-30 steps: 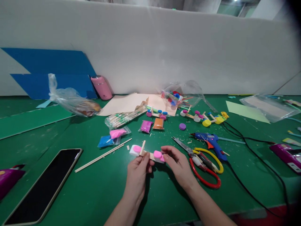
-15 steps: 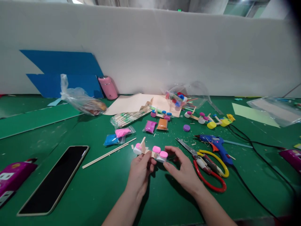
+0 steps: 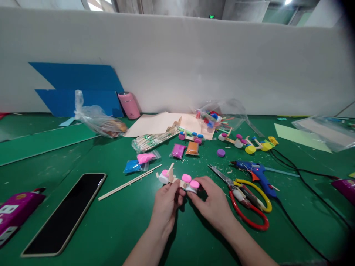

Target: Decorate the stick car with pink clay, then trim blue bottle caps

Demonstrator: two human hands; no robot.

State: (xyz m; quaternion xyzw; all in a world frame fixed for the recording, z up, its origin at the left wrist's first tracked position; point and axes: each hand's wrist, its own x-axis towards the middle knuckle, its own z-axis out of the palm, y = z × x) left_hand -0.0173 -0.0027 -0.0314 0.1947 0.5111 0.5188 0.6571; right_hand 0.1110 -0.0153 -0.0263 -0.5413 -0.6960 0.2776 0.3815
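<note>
A small toy car (image 3: 178,181), made of a pale wooden stick body with an upright stick and pink and white wheels, is held just above the green table. My left hand (image 3: 168,199) pinches the middle of its body between thumb and fingers. At its right end, my right hand (image 3: 212,199) has thumb and index finger on either side of the pink and white wheels. Right of that hand lie scissors (image 3: 245,201) with one red and one yellow handle. Two thin wooden sticks (image 3: 129,183) lie to the left.
A phone (image 3: 66,214) lies left. Clay packets, pink (image 3: 146,158), blue (image 3: 133,166), purple (image 3: 178,150) and orange (image 3: 192,148), lie ahead. Behind are similar toy cars (image 3: 231,139) and bundled sticks (image 3: 155,140). A blue glue gun (image 3: 257,171) with its cord lies right, near a purple cap (image 3: 221,152).
My right hand has moved left, and its thumb and fingers have closed in on the car's right wheels. My left hand keeps its pinch. The whole view has shifted slightly.
</note>
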